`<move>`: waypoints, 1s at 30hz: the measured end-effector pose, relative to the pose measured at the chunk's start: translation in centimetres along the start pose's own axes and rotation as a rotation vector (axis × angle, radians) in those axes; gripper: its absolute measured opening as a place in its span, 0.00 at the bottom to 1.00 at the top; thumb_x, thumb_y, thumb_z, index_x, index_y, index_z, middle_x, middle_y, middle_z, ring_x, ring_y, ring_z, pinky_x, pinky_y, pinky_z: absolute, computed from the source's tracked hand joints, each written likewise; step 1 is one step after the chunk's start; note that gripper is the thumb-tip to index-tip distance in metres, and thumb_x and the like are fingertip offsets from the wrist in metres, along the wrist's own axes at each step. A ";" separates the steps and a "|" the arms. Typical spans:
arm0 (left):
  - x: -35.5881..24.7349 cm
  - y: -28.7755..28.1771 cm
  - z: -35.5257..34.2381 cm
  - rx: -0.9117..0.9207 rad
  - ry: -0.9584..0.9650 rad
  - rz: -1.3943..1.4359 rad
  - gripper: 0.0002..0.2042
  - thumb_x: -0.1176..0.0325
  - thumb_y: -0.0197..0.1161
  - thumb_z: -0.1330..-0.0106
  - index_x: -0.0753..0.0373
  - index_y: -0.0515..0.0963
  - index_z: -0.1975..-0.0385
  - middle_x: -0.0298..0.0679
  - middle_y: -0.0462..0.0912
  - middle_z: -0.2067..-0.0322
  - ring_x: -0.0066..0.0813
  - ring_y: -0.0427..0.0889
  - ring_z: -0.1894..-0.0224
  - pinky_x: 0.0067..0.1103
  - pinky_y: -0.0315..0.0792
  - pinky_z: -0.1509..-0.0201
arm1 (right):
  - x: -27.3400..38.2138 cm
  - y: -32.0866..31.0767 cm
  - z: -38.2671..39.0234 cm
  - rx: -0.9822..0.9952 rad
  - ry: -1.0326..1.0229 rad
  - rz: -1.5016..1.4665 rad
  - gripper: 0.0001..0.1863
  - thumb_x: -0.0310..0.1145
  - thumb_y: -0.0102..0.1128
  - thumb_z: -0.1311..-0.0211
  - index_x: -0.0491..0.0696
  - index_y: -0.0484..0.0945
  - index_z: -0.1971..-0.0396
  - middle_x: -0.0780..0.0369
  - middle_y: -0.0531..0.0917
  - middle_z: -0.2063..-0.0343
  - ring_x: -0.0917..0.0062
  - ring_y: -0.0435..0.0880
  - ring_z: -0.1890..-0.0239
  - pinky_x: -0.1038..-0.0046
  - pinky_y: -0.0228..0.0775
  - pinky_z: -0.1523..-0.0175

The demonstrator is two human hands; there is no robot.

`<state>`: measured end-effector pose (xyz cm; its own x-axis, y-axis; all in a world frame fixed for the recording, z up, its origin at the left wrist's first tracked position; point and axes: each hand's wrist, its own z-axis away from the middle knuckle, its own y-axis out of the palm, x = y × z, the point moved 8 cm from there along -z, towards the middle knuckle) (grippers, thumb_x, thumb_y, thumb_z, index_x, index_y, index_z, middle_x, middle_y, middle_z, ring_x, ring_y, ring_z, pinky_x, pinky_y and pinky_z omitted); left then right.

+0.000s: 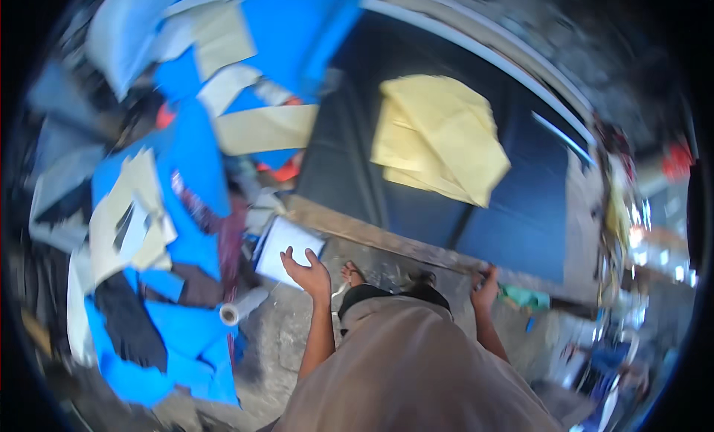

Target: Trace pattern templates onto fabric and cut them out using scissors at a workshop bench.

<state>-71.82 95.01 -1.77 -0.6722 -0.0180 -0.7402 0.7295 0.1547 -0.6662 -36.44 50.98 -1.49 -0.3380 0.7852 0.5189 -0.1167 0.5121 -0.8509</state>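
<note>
A: Ahead of you stands the dark-topped table (513,235); what's strewn on your left?
B: Blue sheets (201,331), under pale scraps (111,242). Folded yellow material (442,142) lies on the table, past its near edge from you.
A: And a white pad (292,232) by your left hand (309,274), fingers spread, holding nothing.
B: Your right hand (485,289) is at that edge; you can't tell whether its fingers pinch or touch it. A pale roll (245,305) lies beside the blue sheets.

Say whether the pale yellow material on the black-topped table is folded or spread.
Folded: the yellow material shows overlapping layers and creases.
</note>
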 end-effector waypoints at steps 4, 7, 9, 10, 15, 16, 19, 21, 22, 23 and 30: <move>-16.0 2.0 4.1 0.201 0.470 0.298 0.20 0.70 0.63 0.31 0.69 0.76 0.41 0.53 0.81 0.47 0.46 0.81 0.49 0.31 0.72 0.38 | -0.6 -3.6 0.8 -0.079 0.137 -0.082 0.15 0.27 0.63 0.35 0.46 0.71 0.51 0.56 0.83 0.62 0.64 0.81 0.65 0.64 0.74 0.57; -23.1 7.3 5.0 0.579 0.479 0.436 0.14 0.71 0.62 0.30 0.69 0.81 0.48 0.46 0.86 0.58 0.40 0.82 0.62 0.27 0.76 0.52 | -1.7 -6.4 2.3 -0.236 0.091 -0.204 0.13 0.29 0.63 0.34 0.46 0.70 0.55 0.52 0.84 0.60 0.53 0.86 0.55 0.59 0.76 0.50; -28.0 10.7 6.9 0.767 0.607 0.345 0.11 0.71 0.61 0.30 0.71 0.82 0.53 0.47 0.87 0.63 0.42 0.85 0.66 0.30 0.79 0.56 | -3.7 -7.5 3.4 -0.290 0.137 -0.216 0.12 0.29 0.63 0.33 0.46 0.70 0.55 0.53 0.83 0.61 0.56 0.85 0.57 0.61 0.75 0.51; -30.0 12.4 8.3 0.780 0.624 0.347 0.11 0.71 0.61 0.30 0.71 0.82 0.53 0.47 0.87 0.63 0.42 0.85 0.66 0.30 0.79 0.56 | -4.9 -8.1 3.9 -0.325 0.164 -0.223 0.12 0.28 0.62 0.32 0.45 0.70 0.55 0.54 0.83 0.61 0.59 0.84 0.59 0.63 0.75 0.52; -37.4 24.5 19.1 0.728 1.022 0.132 0.14 0.68 0.61 0.31 0.73 0.83 0.53 0.56 0.89 0.58 0.54 0.88 0.59 0.38 0.81 0.53 | -8.8 -10.1 3.3 -0.371 0.143 -0.272 0.10 0.27 0.61 0.30 0.44 0.70 0.55 0.55 0.82 0.62 0.63 0.84 0.56 0.66 0.74 0.49; -38.7 26.1 20.6 0.420 1.223 -0.004 0.16 0.65 0.62 0.31 0.71 0.84 0.52 0.57 0.89 0.59 0.55 0.88 0.58 0.36 0.82 0.52 | -8.9 -10.5 2.2 -0.358 0.098 -0.295 0.09 0.27 0.61 0.30 0.44 0.70 0.55 0.55 0.82 0.62 0.62 0.84 0.52 0.65 0.73 0.47; -40.0 30.5 26.4 -0.028 1.440 -0.174 0.17 0.63 0.62 0.32 0.71 0.83 0.52 0.60 0.88 0.63 0.58 0.89 0.60 0.37 0.83 0.55 | -13.3 -14.1 -0.1 -0.357 0.068 -0.333 0.09 0.26 0.60 0.30 0.44 0.70 0.56 0.55 0.82 0.62 0.60 0.84 0.46 0.65 0.73 0.44; -39.8 34.9 27.3 0.335 1.332 -0.424 0.15 0.65 0.61 0.33 0.70 0.83 0.54 0.57 0.88 0.65 0.57 0.89 0.62 0.39 0.83 0.57 | -17.1 -16.7 -0.8 -0.350 0.087 -0.383 0.08 0.26 0.59 0.29 0.44 0.70 0.56 0.54 0.82 0.62 0.59 0.82 0.40 0.64 0.71 0.41; -37.7 37.7 27.3 0.694 1.167 -0.654 0.13 0.66 0.61 0.33 0.70 0.82 0.56 0.55 0.88 0.66 0.56 0.89 0.64 0.40 0.83 0.58 | -18.9 -17.8 -1.2 -0.341 0.093 -0.412 0.08 0.26 0.59 0.29 0.44 0.70 0.56 0.54 0.82 0.61 0.58 0.80 0.37 0.64 0.71 0.40; -37.9 37.5 28.4 0.718 1.178 -0.641 0.11 0.67 0.60 0.34 0.68 0.81 0.60 0.53 0.88 0.68 0.55 0.89 0.66 0.41 0.83 0.59 | -21.2 -19.6 -1.2 -0.384 0.098 -0.402 0.07 0.26 0.58 0.29 0.44 0.70 0.57 0.56 0.81 0.63 0.60 0.82 0.43 0.64 0.71 0.40; -45.2 33.9 35.9 0.482 1.099 -0.529 0.05 0.70 0.60 0.36 0.64 0.79 0.67 0.51 0.87 0.72 0.55 0.88 0.70 0.42 0.81 0.63 | -32.9 -26.8 -3.7 -0.404 0.316 -0.489 0.09 0.26 0.57 0.27 0.41 0.72 0.52 0.62 0.74 0.68 0.73 0.74 0.65 0.69 0.71 0.45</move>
<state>-12.17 65.63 5.80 -0.4739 0.8775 -0.0734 0.1648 0.0064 -0.9863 -18.77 12.68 4.53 -0.0410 0.4644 0.8847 0.1904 0.8728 -0.4494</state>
